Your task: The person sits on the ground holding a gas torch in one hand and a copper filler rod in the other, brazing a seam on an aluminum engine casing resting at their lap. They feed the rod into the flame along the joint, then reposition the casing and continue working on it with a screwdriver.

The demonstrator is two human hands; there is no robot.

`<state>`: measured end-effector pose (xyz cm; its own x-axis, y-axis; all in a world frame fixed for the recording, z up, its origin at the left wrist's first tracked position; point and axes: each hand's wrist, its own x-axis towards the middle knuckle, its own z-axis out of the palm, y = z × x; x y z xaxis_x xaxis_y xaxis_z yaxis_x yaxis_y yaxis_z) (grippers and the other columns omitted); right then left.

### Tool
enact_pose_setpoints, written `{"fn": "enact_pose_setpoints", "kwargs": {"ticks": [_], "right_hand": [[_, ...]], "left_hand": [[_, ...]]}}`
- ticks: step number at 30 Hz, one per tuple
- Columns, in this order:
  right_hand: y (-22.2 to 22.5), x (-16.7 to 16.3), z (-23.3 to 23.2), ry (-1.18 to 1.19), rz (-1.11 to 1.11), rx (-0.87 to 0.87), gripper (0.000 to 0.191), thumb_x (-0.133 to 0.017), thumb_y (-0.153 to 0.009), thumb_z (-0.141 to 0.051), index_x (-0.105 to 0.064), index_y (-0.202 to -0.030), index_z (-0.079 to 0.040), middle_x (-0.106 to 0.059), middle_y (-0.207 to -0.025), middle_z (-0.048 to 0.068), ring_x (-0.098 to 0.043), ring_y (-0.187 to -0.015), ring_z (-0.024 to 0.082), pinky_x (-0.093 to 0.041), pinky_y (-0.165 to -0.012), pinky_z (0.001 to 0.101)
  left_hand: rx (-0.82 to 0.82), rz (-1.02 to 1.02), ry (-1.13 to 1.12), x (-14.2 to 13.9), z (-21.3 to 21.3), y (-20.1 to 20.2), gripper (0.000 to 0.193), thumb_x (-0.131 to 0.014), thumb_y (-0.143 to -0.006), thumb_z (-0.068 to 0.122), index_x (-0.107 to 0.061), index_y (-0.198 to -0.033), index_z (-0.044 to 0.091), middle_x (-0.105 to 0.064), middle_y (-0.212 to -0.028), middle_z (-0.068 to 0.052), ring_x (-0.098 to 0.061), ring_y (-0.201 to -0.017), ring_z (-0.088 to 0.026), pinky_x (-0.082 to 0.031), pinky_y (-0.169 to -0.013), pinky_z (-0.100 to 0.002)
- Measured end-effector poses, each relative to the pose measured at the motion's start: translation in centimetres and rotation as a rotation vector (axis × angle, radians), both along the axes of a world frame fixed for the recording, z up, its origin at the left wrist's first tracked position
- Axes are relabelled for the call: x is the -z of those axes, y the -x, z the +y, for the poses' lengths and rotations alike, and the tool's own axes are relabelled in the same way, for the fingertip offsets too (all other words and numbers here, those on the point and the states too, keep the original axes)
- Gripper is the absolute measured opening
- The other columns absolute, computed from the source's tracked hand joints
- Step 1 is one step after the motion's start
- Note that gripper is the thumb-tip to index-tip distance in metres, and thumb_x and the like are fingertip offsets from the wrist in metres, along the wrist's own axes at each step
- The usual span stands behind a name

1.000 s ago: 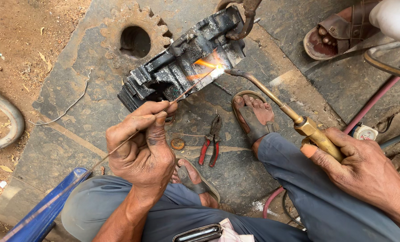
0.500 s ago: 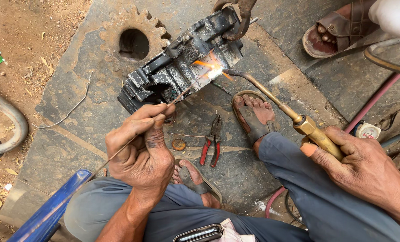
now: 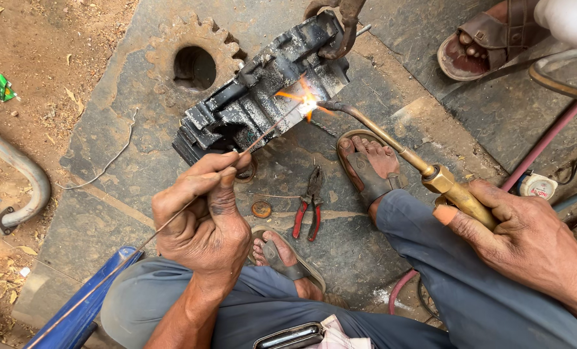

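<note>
My left hand [image 3: 201, 216] pinches a thin metal filler rod [image 3: 266, 132] whose tip reaches the flame on a blackened, ribbed metal casting [image 3: 256, 103]. My right hand [image 3: 527, 236] grips the brass handle of a gas torch [image 3: 398, 152]; its curved nozzle points at the casting, where an orange flame [image 3: 304, 102] burns. The casting lies on a dark steel plate [image 3: 127, 174] on the ground. My feet in sandals rest on the plate between my hands, below the casting.
A large rusty gear [image 3: 191, 58] lies behind the casting. Red-handled pliers [image 3: 309, 210] and a small round disc [image 3: 260, 209] lie on the plate. Another person's sandalled foot [image 3: 479, 48] is top right. Hoses [image 3: 540, 148] run at right, a curved pipe [image 3: 23, 181] at left.
The view has drifted a little; both hands hold their tools as before, and the rod tip stays at the flame on the casting.
</note>
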<state>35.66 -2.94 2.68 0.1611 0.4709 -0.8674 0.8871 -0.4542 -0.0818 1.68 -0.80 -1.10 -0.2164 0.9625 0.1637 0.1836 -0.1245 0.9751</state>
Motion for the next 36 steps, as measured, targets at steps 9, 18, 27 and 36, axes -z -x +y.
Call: {"fn": "enact_pose_setpoints", "kwargs": {"ticks": [9, 18, 27, 36], "right_hand": [[-0.03, 0.17, -0.19, 0.016, 0.026, 0.036, 0.041, -0.076, -0.09, -0.05, -0.076, -0.115, -0.017, -0.056, -0.063, 0.008, -0.059, -0.056, 0.021, -0.05, -0.052, 0.0389], [-0.05, 0.16, -0.23, 0.046, -0.005, 0.004, 0.041, -0.075, -0.091, -0.052, -0.076, -0.112, -0.016, -0.056, -0.065, 0.007, -0.061, -0.057, 0.02, -0.051, -0.054, 0.0385], [-0.12, 0.32, -0.36, 0.015, 0.008, 0.028, 0.04, -0.076, -0.091, -0.051, -0.076, -0.108, -0.016, -0.056, -0.062, 0.007, -0.062, -0.053, 0.021, -0.051, -0.05, 0.0389], [-0.15, 0.38, -0.46, 0.032, -0.015, 0.016, 0.04, -0.076, -0.092, -0.052, -0.075, -0.107, -0.016, -0.055, -0.061, 0.008, -0.057, -0.054, 0.02, -0.049, -0.05, 0.039]], "left_hand": [[0.018, -0.012, 0.018, -0.09, -0.09, 0.03, 0.025, -0.065, -0.107, -0.009, -0.047, -0.12, 0.002, -0.071, -0.111, -0.026, -0.076, -0.103, -0.027, -0.067, -0.09, -0.033], [-0.019, -0.03, 0.02, -0.11, -0.19, 0.23, 0.025, -0.066, -0.108, -0.009, -0.048, -0.121, 0.002, -0.071, -0.111, -0.026, -0.076, -0.103, -0.027, -0.067, -0.091, -0.033], [0.001, -0.014, 0.007, 0.16, -0.06, -0.11, 0.024, -0.065, -0.106, -0.01, -0.048, -0.119, 0.001, -0.07, -0.111, -0.026, -0.076, -0.103, -0.027, -0.067, -0.09, -0.034], [-0.029, -0.004, 0.004, -0.31, -0.08, 0.24, 0.025, -0.064, -0.107, -0.011, -0.046, -0.12, 0.001, -0.07, -0.111, -0.027, -0.076, -0.103, -0.027, -0.067, -0.09, -0.033]]}}
